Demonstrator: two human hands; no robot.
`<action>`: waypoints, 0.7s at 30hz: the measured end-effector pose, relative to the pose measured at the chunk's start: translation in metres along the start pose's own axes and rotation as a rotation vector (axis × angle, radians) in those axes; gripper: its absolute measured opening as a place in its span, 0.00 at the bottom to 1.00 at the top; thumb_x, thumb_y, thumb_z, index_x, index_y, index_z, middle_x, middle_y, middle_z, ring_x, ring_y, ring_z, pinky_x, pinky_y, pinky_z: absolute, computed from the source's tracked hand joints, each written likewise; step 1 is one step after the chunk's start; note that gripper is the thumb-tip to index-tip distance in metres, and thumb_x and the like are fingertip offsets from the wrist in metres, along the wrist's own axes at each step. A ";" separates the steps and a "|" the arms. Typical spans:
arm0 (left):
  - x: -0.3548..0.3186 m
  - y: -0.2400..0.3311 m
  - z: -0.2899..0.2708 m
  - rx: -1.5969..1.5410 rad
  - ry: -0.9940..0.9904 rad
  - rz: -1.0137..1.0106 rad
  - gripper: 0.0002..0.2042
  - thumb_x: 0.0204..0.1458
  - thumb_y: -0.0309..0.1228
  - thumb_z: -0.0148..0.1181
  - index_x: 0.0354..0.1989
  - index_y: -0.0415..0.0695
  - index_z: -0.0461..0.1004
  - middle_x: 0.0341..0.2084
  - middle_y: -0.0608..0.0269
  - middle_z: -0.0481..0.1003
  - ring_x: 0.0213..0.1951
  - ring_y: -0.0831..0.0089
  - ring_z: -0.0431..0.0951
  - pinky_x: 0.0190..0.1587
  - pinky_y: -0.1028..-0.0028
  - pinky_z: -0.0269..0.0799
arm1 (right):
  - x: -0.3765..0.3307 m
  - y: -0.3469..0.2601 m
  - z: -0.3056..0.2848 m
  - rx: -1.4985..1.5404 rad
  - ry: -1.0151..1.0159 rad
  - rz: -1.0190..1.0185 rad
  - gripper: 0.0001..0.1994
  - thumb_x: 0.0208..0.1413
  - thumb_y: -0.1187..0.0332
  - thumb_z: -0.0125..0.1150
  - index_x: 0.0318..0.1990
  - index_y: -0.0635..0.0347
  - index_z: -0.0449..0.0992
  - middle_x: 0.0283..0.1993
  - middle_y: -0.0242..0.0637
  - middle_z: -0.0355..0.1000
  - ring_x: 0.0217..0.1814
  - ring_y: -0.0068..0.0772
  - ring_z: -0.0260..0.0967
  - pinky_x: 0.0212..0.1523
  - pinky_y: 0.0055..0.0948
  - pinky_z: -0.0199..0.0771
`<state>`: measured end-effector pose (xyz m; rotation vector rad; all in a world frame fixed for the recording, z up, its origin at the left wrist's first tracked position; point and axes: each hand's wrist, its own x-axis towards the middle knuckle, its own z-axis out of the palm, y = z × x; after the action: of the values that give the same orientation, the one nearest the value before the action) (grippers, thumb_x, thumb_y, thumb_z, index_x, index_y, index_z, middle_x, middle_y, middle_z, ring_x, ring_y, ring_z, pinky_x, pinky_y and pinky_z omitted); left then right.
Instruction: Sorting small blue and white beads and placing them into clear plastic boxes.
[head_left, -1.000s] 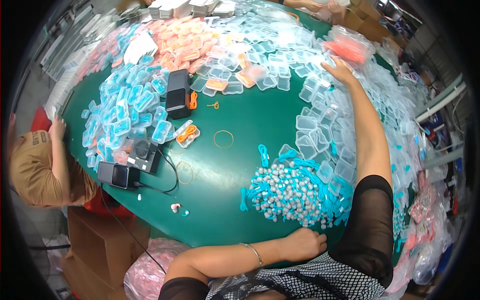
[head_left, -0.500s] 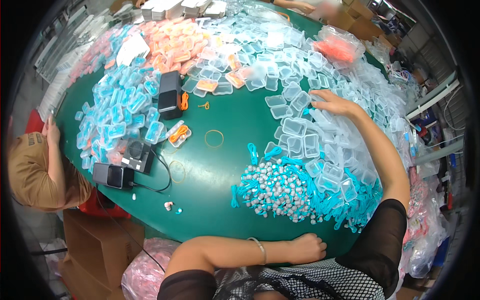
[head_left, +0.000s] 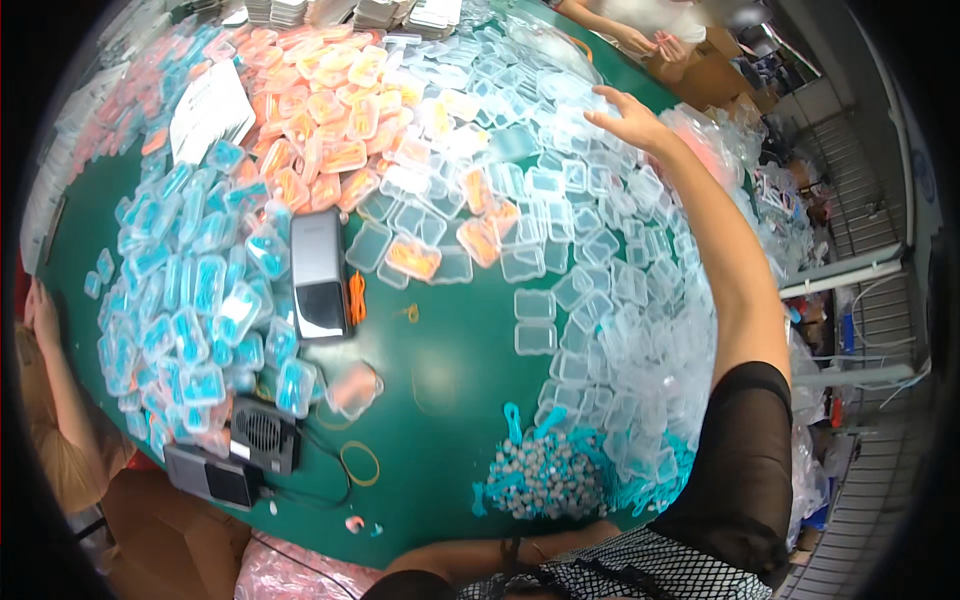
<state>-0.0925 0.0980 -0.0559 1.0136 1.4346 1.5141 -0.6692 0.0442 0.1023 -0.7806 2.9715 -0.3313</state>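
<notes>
My right arm reaches far across the table, and my right hand [head_left: 628, 122] is open, fingers apart with nothing held, over the far part of a wide spread of clear plastic boxes [head_left: 535, 306]. My left forearm [head_left: 465, 556] lies along the near table edge. My left hand [head_left: 590, 536] is mostly hidden by the mesh top, and its fingers do not show. Just beyond it is a heap of teal cords with small grey round ends [head_left: 550, 476]. More teal cords [head_left: 665, 485] lie to its right, partly under boxes.
Boxes with blue contents [head_left: 205, 285] and orange contents [head_left: 320, 100] are piled left and far left. A power bank [head_left: 318, 275], an orange cord bundle [head_left: 357, 298], a small black fan-like device [head_left: 265, 435] and rubber bands [head_left: 360, 464] lie mid-table. Other people's hands [head_left: 672, 46] show at the far edge.
My right hand has moved from the nearer boxes to the far ones, its arm stretching out. My view has shifted forward, and my left hand has slipped mostly out of sight at the lower edge.
</notes>
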 end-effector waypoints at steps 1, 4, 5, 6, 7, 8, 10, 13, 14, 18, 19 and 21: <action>0.004 -0.002 -0.008 -0.005 0.013 0.018 0.10 0.54 0.30 0.50 0.31 0.42 0.78 0.28 0.54 0.77 0.31 0.49 0.79 0.37 0.56 0.77 | 0.020 0.001 0.004 -0.012 -0.006 -0.002 0.42 0.49 0.34 0.60 0.67 0.49 0.65 0.66 0.57 0.62 0.69 0.54 0.60 0.68 0.43 0.59; 0.020 -0.008 -0.024 -0.033 0.056 0.073 0.10 0.54 0.30 0.50 0.31 0.42 0.78 0.28 0.54 0.77 0.31 0.49 0.79 0.37 0.56 0.77 | 0.068 0.013 0.019 -0.021 0.087 0.128 0.45 0.47 0.31 0.57 0.68 0.49 0.64 0.70 0.57 0.58 0.73 0.57 0.54 0.70 0.46 0.54; 0.026 -0.009 -0.027 -0.043 0.074 0.091 0.10 0.54 0.30 0.50 0.31 0.42 0.78 0.28 0.54 0.77 0.31 0.49 0.79 0.37 0.56 0.77 | 0.081 0.025 0.021 -0.033 0.076 0.122 0.45 0.47 0.31 0.57 0.68 0.49 0.64 0.70 0.57 0.58 0.73 0.57 0.54 0.70 0.46 0.54; 0.033 -0.010 -0.029 -0.053 0.090 0.111 0.10 0.54 0.30 0.50 0.31 0.42 0.78 0.28 0.54 0.77 0.31 0.49 0.79 0.37 0.56 0.77 | 0.090 0.038 0.020 0.035 0.074 0.159 0.46 0.46 0.30 0.57 0.68 0.50 0.63 0.70 0.56 0.58 0.73 0.56 0.53 0.70 0.46 0.54; 0.039 -0.012 -0.029 -0.065 0.105 0.128 0.10 0.54 0.30 0.50 0.31 0.42 0.78 0.28 0.54 0.77 0.31 0.49 0.79 0.37 0.56 0.77 | 0.097 0.046 0.023 0.106 0.070 0.199 0.47 0.46 0.30 0.58 0.68 0.51 0.63 0.70 0.55 0.57 0.74 0.54 0.53 0.71 0.46 0.53; 0.040 -0.016 -0.030 -0.083 0.133 0.125 0.10 0.54 0.30 0.49 0.31 0.42 0.78 0.28 0.54 0.77 0.31 0.49 0.79 0.37 0.56 0.76 | 0.096 0.034 0.033 0.122 -0.005 0.240 0.48 0.45 0.30 0.58 0.69 0.51 0.63 0.71 0.53 0.58 0.75 0.50 0.52 0.71 0.44 0.52; 0.044 -0.021 -0.026 -0.110 0.170 0.133 0.10 0.54 0.30 0.49 0.31 0.42 0.78 0.28 0.54 0.77 0.31 0.49 0.79 0.37 0.56 0.76 | 0.092 0.015 0.027 0.123 -0.144 0.220 0.47 0.48 0.30 0.57 0.69 0.53 0.61 0.70 0.51 0.59 0.74 0.48 0.53 0.71 0.42 0.52; 0.057 -0.008 -0.011 -0.134 0.171 0.187 0.10 0.54 0.30 0.49 0.31 0.42 0.78 0.28 0.54 0.77 0.31 0.48 0.79 0.37 0.56 0.76 | 0.065 0.038 0.004 0.084 -0.452 0.150 0.45 0.51 0.34 0.58 0.70 0.53 0.59 0.72 0.46 0.56 0.75 0.46 0.50 0.73 0.41 0.48; 0.059 -0.006 -0.007 -0.142 0.180 0.197 0.10 0.54 0.30 0.49 0.31 0.42 0.78 0.28 0.54 0.77 0.31 0.48 0.79 0.37 0.56 0.76 | 0.041 0.038 0.008 0.084 -0.496 0.081 0.45 0.52 0.34 0.58 0.71 0.52 0.59 0.74 0.46 0.54 0.76 0.45 0.49 0.73 0.42 0.47; 0.068 -0.004 0.001 -0.160 0.228 0.235 0.10 0.54 0.30 0.49 0.31 0.42 0.78 0.28 0.54 0.77 0.31 0.48 0.79 0.38 0.56 0.76 | -0.053 -0.014 -0.006 0.099 -0.767 0.040 0.44 0.51 0.45 0.67 0.72 0.51 0.55 0.76 0.43 0.48 0.78 0.44 0.44 0.75 0.43 0.44; 0.072 -0.003 0.001 -0.160 0.238 0.251 0.10 0.54 0.30 0.49 0.31 0.42 0.78 0.28 0.54 0.77 0.31 0.48 0.79 0.38 0.55 0.76 | -0.073 -0.025 -0.015 0.113 -0.824 0.061 0.44 0.51 0.51 0.70 0.72 0.52 0.55 0.76 0.41 0.49 0.78 0.43 0.44 0.74 0.42 0.45; 0.081 -0.001 0.001 -0.160 0.263 0.277 0.10 0.54 0.30 0.49 0.31 0.42 0.78 0.28 0.54 0.77 0.31 0.48 0.78 0.38 0.55 0.76 | -0.089 -0.027 -0.024 0.021 -0.888 -0.044 0.42 0.52 0.52 0.70 0.72 0.52 0.56 0.74 0.39 0.53 0.75 0.41 0.51 0.71 0.40 0.54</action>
<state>-0.1207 0.1734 -0.0549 0.9722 1.3613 1.9924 -0.5812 0.0696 0.1313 -0.7314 2.1156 0.0034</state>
